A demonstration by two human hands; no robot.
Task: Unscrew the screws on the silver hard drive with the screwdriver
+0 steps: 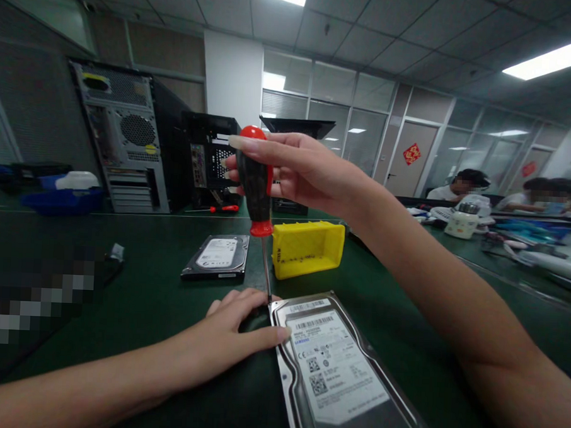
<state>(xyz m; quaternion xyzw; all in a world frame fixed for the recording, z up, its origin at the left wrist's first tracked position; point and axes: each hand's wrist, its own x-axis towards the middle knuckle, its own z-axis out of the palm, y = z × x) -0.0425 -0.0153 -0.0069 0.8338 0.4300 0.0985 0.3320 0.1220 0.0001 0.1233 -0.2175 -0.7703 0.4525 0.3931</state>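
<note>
A red and black screwdriver point(258, 184) stands nearly upright in my right hand point(292, 160), whose fingers and thumb close round the upper handle. Its tip meets the far left corner of a silver hard drive point(336, 361) with a white label. My left hand point(236, 322) grips that drive at the same corner, thumb on top and the other fingers at the far edge. Whether a screw sits under the tip I cannot tell. Beyond my left hand, a second hard drive point(218, 256) lies label up on the green table.
A yellow bin point(310, 250) lies on its side behind the drive. Computer cases point(132, 131) stand at the back left, near another red screwdriver point(225, 209) and a blue tray point(61, 199). To the right are a white jar point(462, 222) and people seated farther off.
</note>
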